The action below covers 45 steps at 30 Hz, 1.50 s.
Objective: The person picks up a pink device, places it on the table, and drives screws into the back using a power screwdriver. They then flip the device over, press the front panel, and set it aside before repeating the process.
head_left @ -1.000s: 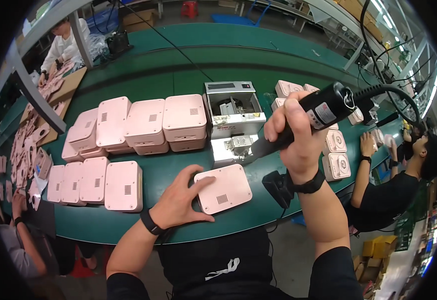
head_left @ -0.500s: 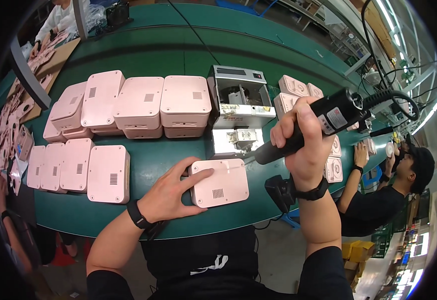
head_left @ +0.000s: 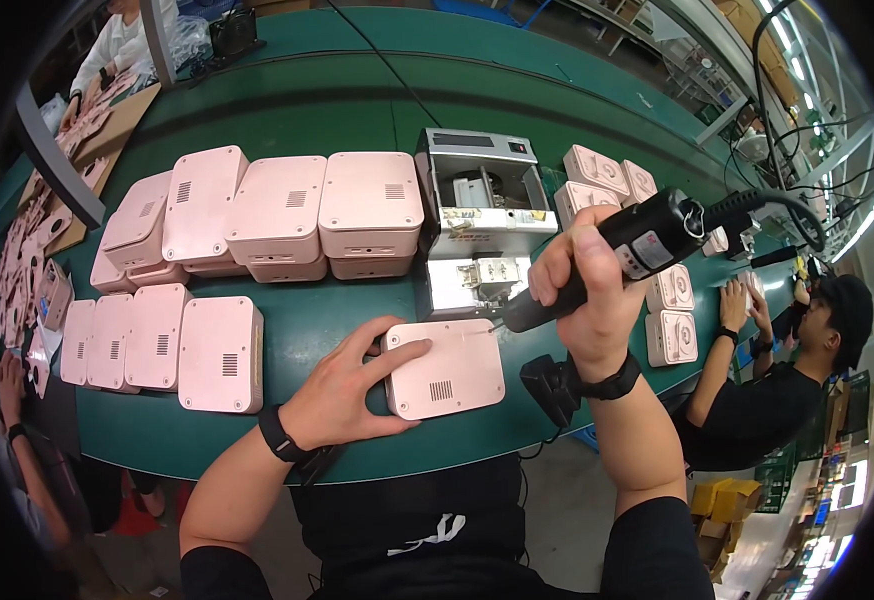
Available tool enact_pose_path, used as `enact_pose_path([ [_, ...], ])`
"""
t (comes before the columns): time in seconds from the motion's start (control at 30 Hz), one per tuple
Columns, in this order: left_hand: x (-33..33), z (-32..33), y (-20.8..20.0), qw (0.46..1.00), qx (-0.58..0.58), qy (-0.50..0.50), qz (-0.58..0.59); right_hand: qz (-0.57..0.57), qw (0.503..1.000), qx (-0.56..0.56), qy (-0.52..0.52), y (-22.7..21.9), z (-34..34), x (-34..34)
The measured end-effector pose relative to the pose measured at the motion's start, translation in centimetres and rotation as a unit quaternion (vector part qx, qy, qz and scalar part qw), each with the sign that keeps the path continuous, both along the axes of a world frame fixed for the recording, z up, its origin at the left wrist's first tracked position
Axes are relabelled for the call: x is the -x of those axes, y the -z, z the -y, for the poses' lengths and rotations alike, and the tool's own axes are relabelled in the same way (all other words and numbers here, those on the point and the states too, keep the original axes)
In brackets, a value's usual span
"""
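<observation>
A pink box-shaped plastic housing (head_left: 467,385) with rounded corners, a slotted vent and corner screw holes lies flat near the table's front edge. My left hand (head_left: 347,380) grips its left end, thumb along the near side and index finger stretched over the top. In my right hand (head_left: 597,290) is a black corded electric screwdriver (head_left: 647,235), held tilted with the fingers wrapped round its body. Its thin bit reaches the far right corner of the housing; whether it sits in the screw hole is too small to tell.
Behind the housing stands a metal screw feeder (head_left: 482,220). Stacked pink housings (head_left: 372,205) fill the back left, with a row of upright ones (head_left: 219,355) in front. More pink units (head_left: 672,338) lie at right, near a co-worker (head_left: 767,380). A screwdriver cord (head_left: 792,200) hangs at upper right.
My right hand has lowered the screwdriver slightly to the left, bringing its bit to the housing's far right corner. My left hand keeps its grip.
</observation>
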State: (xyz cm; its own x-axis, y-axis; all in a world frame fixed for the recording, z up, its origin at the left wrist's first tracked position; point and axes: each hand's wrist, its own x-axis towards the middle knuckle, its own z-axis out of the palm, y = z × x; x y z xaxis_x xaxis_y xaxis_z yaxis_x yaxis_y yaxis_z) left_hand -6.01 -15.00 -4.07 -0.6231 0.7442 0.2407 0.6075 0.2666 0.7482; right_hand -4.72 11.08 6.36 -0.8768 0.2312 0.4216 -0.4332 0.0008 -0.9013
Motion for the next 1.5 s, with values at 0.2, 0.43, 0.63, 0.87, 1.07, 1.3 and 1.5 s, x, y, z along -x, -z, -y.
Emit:
enact_pose_path([
  [0.2,0.0,0.0,0.3,1.000,-0.005,-0.001,-0.008,0.001,1.000,0.021,0.009,0.1,-0.3,-0.2],
  [0.43,0.0,0.0,-0.1,1.000,-0.002,-0.002,-0.006,-0.013,0.998,0.010,-0.059,0.4,-0.5,-0.1],
  [0.63,-0.2,-0.1,-0.1,1.000,-0.005,-0.006,-0.023,-0.002,0.999,0.012,-0.036,0.1,-0.5,0.0],
  [0.87,-0.1,0.0,0.1,1.000,-0.007,-0.003,-0.020,-0.063,0.995,0.065,-0.035,-2.8,-0.5,0.3],
  [1.07,-0.3,0.3,0.2,1.000,0.000,-0.004,-0.023,-0.032,0.999,0.020,0.028,-3.3,0.5,1.8],
  [1.3,-0.3,0.3,0.5,0.999,-0.004,-0.005,-0.031,-0.029,0.999,0.028,-0.024,-3.1,3.0,0.4],
  [1.5,-0.3,0.2,0.7,1.000,-0.002,-0.002,-0.021,-0.021,0.999,0.005,-0.029,-2.0,3.6,0.8],
])
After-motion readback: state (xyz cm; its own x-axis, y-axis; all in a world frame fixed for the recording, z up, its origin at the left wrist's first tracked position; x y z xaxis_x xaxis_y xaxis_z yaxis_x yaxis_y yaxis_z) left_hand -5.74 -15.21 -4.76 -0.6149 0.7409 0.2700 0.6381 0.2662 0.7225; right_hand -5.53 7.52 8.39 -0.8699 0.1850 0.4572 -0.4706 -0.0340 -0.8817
